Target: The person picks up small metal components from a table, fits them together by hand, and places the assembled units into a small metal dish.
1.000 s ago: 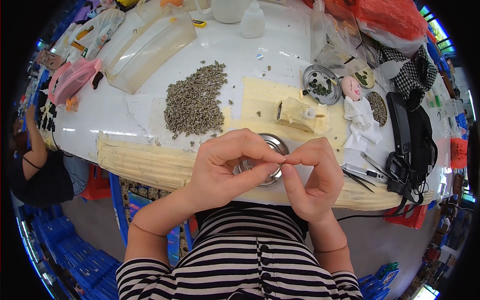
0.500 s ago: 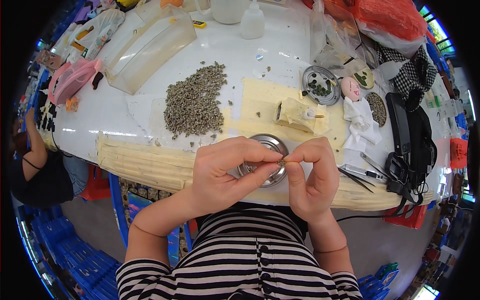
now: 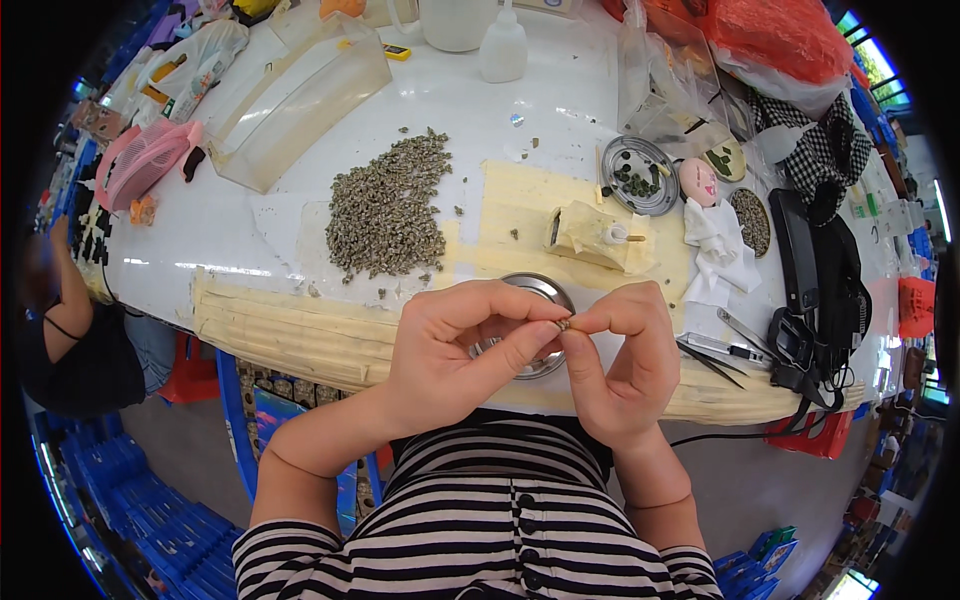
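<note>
Thumb and forefinger of my left hand (image 3: 450, 345) and of my right hand (image 3: 628, 355) meet in a pinch around one tiny metallic piece (image 3: 563, 324). Its colour resembles the small grey-brown pieces heaped on the table, but fingertips cover most of it. Below my hands lies a round, shiny steel dish (image 3: 540, 287), partly hidden by my left hand. The loose pile of small metallic pieces (image 3: 388, 205) spreads over the white tabletop, beyond my left hand. Farther off on the right sits a block wrapped in cream tape (image 3: 600, 236), with a small peg on it.
Right of my hands lie black tweezers (image 3: 712, 364), a cutter knife (image 3: 735, 347) and a black strapped bag (image 3: 835, 270). Behind them are a glass dish of dark green pieces (image 3: 640, 175) and white cloth (image 3: 718, 245). A clear plastic trough (image 3: 300, 100) and squeeze bottle (image 3: 504, 48) stand farther back. Someone sits at left.
My hands have shifted slightly toward me and the fingertips have turned a little around the tiny piece. The pinch is kept. Nothing on the table has visibly moved.
</note>
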